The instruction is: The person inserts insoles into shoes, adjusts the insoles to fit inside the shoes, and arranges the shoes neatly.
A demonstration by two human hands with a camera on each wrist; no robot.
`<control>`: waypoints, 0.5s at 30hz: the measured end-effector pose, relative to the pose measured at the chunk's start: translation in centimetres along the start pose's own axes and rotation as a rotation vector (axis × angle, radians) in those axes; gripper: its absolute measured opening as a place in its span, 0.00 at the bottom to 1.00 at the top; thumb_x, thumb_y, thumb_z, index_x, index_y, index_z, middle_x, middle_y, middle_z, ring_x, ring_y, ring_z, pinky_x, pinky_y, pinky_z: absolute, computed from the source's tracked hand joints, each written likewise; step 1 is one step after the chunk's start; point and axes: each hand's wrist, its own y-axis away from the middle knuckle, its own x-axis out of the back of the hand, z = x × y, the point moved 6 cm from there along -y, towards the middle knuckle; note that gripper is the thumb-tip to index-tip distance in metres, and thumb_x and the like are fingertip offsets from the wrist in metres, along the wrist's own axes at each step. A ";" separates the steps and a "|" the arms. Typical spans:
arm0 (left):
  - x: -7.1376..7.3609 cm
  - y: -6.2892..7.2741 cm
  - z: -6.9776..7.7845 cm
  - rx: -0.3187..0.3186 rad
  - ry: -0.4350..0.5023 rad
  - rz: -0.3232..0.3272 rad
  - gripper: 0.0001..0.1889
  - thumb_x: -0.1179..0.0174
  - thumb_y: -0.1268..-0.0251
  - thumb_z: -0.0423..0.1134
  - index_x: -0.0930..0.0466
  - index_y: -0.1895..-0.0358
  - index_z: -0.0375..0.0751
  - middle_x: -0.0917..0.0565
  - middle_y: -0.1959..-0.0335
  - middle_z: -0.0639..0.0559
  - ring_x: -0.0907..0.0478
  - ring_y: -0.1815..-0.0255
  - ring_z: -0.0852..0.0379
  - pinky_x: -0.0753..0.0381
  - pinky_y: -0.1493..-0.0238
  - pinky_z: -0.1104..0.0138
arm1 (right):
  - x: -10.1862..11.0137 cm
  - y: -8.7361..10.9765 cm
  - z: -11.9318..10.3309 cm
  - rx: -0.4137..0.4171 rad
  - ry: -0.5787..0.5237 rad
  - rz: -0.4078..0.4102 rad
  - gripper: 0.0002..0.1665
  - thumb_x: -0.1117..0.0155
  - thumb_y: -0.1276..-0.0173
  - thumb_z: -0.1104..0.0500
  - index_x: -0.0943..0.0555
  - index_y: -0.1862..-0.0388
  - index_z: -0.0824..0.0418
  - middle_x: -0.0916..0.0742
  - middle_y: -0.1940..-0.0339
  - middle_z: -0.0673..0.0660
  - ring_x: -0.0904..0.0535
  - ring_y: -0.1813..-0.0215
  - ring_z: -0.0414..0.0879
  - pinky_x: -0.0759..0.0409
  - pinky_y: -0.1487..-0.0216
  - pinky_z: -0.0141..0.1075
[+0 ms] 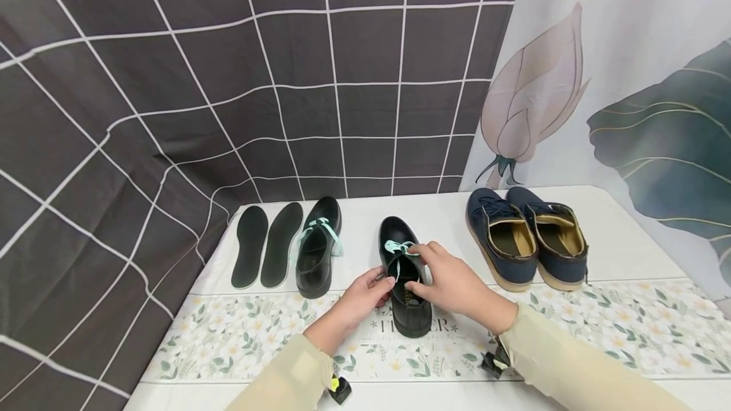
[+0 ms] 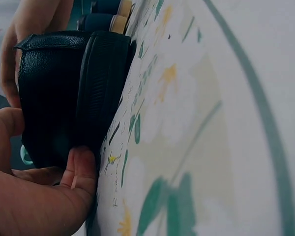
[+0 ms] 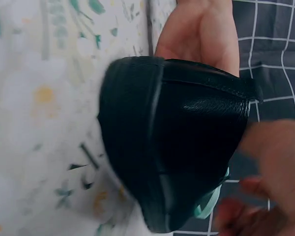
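Note:
In the head view a black leather shoe [image 1: 412, 321] with mint-green laces [image 1: 398, 247] stands on the table, its toe pointing away from me. My left hand [image 1: 365, 293] grips its left side. In the left wrist view the thumb is at the shoe's upper edge and the fingers [image 2: 82, 164] press low on its side. My right hand [image 1: 451, 278] is over the right side of the opening, forefinger at the laces and thumb apart from it, near the opening. The right wrist view shows this hand blurred beside the shoe [image 3: 196, 123]; its exact contact is unclear.
Left of my hands stands the matching black shoe [image 1: 314, 271], also with mint-green laces. Beside it lie two dark insoles [image 1: 250, 246]. A pair of navy shoes [image 1: 505, 262] with tan soles stands to the right. A dark gridded curtain [image 1: 365, 113] hangs behind the table.

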 end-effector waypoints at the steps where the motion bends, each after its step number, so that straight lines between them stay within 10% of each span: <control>1: 0.0 0.0 0.0 0.002 0.005 -0.001 0.31 0.45 0.25 0.47 0.36 0.25 0.36 0.17 0.56 0.48 0.23 0.60 0.58 0.24 0.57 0.66 | -0.2 -0.4 0.1 -0.034 0.045 -0.028 0.39 0.25 0.40 0.44 0.25 0.34 0.59 0.19 0.53 0.56 0.24 0.68 0.41 0.23 0.68 0.38; 8: -0.1 0.0 -0.1 0.009 0.021 0.005 0.31 0.44 0.25 0.47 0.36 0.26 0.35 0.19 0.60 0.51 0.25 0.61 0.59 0.25 0.57 0.68 | -0.9 -2.4 -0.3 -0.156 0.255 -0.227 0.53 0.22 0.47 0.40 0.32 0.29 0.62 0.17 0.48 0.65 0.17 0.66 0.54 0.20 0.70 0.48; 15: -0.1 -0.1 -0.2 0.013 0.020 0.007 0.31 0.45 0.25 0.47 0.35 0.26 0.36 0.19 0.61 0.51 0.25 0.60 0.59 0.24 0.57 0.67 | -1.1 -3.3 -1.4 -0.065 0.393 -0.167 0.40 0.18 0.49 0.44 0.23 0.44 0.62 0.13 0.64 0.59 0.16 0.70 0.56 0.18 0.73 0.48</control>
